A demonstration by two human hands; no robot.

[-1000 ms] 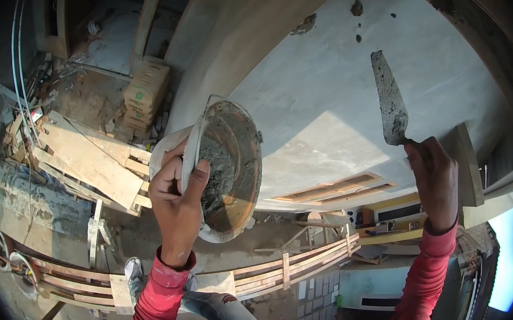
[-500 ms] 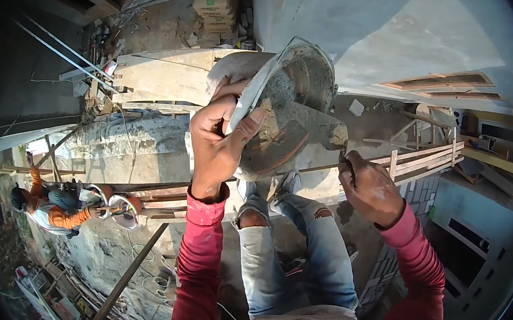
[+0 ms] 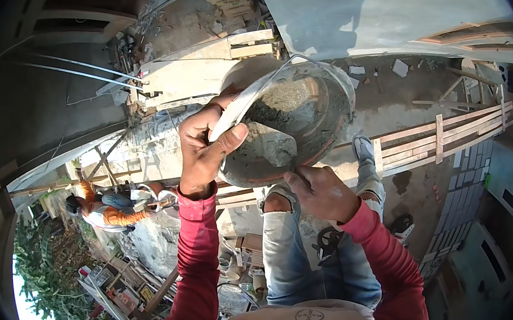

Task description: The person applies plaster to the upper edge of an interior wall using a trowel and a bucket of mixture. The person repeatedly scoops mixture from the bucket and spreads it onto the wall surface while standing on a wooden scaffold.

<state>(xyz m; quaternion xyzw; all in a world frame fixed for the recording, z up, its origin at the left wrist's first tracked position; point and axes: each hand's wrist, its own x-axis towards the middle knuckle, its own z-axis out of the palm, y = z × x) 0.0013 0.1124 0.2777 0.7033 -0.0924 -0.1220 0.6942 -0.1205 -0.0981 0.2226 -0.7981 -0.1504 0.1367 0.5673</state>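
A mortar bucket is tilted in front of me, with a wire handle and grey, crusted walls. My left hand clasps its left rim, thumb on the near side and fingers behind the rim, partly hidden. Wet grey mortar lies inside. My right hand is at the bucket's near right edge, closed round the handle of a trowel, which the fingers mostly hide. The mortar-coated trowel blade lies within the bucket opening.
A plank railing runs to the right, near my shoe. A plastered wall stands ahead. Pale boards lie beyond the bucket. On the left, metal rods jut out; lower down a co-worker handles buckets.
My right hand has moved left toward the bucket, bringing the trowel blade farther inside it. My right leg has stepped out to the right, and the whole view has turned. My left hand keeps its hold.
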